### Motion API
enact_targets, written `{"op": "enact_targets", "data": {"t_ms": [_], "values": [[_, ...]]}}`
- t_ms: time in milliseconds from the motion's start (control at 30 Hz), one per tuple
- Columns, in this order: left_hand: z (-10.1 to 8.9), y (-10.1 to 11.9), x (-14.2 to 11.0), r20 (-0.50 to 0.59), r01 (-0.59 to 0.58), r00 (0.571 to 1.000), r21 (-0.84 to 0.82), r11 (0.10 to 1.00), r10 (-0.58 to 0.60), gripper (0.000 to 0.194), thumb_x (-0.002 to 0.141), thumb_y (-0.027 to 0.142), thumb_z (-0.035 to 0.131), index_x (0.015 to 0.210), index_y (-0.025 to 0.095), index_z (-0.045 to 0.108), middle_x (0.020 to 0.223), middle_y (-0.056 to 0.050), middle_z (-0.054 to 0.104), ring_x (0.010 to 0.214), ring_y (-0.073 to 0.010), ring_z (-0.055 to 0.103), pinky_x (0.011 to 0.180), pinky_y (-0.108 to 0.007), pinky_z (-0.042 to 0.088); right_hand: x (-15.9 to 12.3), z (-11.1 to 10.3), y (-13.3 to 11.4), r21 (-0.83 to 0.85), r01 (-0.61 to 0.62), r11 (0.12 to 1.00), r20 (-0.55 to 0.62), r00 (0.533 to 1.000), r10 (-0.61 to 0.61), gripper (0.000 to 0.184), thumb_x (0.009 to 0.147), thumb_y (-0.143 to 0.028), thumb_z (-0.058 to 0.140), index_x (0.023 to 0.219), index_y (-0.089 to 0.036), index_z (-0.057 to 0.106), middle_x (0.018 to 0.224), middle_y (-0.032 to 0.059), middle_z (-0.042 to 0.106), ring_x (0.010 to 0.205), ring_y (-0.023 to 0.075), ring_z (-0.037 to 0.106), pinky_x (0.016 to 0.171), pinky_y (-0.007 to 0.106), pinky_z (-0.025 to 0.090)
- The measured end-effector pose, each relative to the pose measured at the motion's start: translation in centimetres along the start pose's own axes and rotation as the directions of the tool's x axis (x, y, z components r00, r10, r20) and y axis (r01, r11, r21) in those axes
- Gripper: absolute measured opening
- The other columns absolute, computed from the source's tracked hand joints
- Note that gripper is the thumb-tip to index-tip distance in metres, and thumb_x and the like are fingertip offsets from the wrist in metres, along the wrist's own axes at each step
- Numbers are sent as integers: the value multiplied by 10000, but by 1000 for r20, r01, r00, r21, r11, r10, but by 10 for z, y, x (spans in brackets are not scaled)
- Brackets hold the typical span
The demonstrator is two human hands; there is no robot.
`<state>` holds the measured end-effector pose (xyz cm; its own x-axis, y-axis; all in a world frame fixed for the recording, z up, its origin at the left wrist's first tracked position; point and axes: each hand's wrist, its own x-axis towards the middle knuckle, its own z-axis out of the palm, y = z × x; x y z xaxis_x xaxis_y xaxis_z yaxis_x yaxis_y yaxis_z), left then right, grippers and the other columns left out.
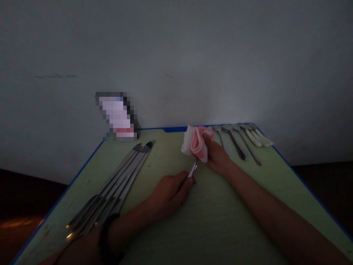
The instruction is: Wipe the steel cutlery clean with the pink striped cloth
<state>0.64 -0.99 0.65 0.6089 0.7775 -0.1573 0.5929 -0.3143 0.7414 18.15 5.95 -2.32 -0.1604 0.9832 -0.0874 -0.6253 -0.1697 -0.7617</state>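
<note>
My left hand [172, 189] is closed around the shiny handle of a metal utensil [192, 170]. The utensil's far end goes up into a folded pink and white cloth [197, 142], so its kind is hidden. My right hand [217, 154] grips that cloth from the right side, fingers wrapped about it. Just beyond the right hand, several pieces of metal cutlery [237, 141] lie in a row, spoons seemingly among them. A few pieces at the row's right end have white handles [253, 137].
Several long, flat metal utensils [121, 176] lie slanted on the left of the pale green table [220, 228], partly behind my left forearm. A blurred-out phone-like screen [117, 114] leans on the wall [176, 55] at the back left. Blue edging [178, 129] borders the table.
</note>
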Motion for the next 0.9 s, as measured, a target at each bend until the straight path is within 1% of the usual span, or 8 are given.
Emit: {"op": "enact_targets", "data": {"t_ms": [100,233,367,467,600,667,767,900], "values": [[0,0,0,-1,6,1000,2,1000,-6,302,940,351,304,863,176,538,566,32,554,512,-121,528,509,-214,380,-3,2,0,-44,-29,999,20,999,30,325,724,-469,631,821,-159,639,721,16,666,618,112,576,621,234,469],[1,0,1,-9,5,1000,-1,1000,-5,309,941,358,306,805,181,520,559,35,548,510,-117,525,513,-212,379,-4,2,1,-63,-27,998,6,1000,28,318,733,-476,621,782,-161,634,693,11,652,602,109,566,606,228,457],[3,-1,1,-20,11,1000,-7,1000,-12,307,943,352,305,799,184,518,558,38,543,510,-115,521,509,-209,373,-2,2,4,-42,-21,999,-14,1000,20,352,750,-525,576,773,-178,629,685,6,646,613,120,566,625,247,460],[3,-1,1,-19,8,1000,4,1000,-8,298,942,356,314,807,183,516,570,36,544,518,-116,519,505,-208,366,0,2,4,-7,-30,1000,-78,997,29,391,737,-569,560,788,-187,628,667,0,637,620,128,561,635,255,461],[1,0,0,-12,-16,1000,26,1000,17,276,940,356,321,855,182,518,579,38,535,535,-120,521,515,-210,369,1,5,3,46,-25,999,-91,995,29,394,763,-577,521,829,-202,622,600,-26,599,588,123,537,592,243,444],[0,1,0,-10,-22,1000,33,999,22,280,942,354,316,842,182,513,586,37,533,539,-119,519,518,-211,369,1,5,3,64,-26,998,-100,995,32,387,772,-569,518,849,-204,623,635,-22,618,605,125,547,593,247,449],[0,1,0,-11,-18,1000,58,998,19,287,941,359,316,818,182,505,593,34,529,544,-120,514,522,-213,369,2,5,3,85,-23,996,-135,990,35,380,777,-543,531,895,-195,630,766,6,668,677,134,582,623,253,475],[1,0,0,-19,-26,999,82,996,28,277,940,359,321,835,179,504,602,33,523,554,-122,508,529,-218,368,3,6,2,85,-48,995,-130,990,58,388,794,-531,515,931,-187,631,808,16,685,701,137,601,650,251,497]]}}
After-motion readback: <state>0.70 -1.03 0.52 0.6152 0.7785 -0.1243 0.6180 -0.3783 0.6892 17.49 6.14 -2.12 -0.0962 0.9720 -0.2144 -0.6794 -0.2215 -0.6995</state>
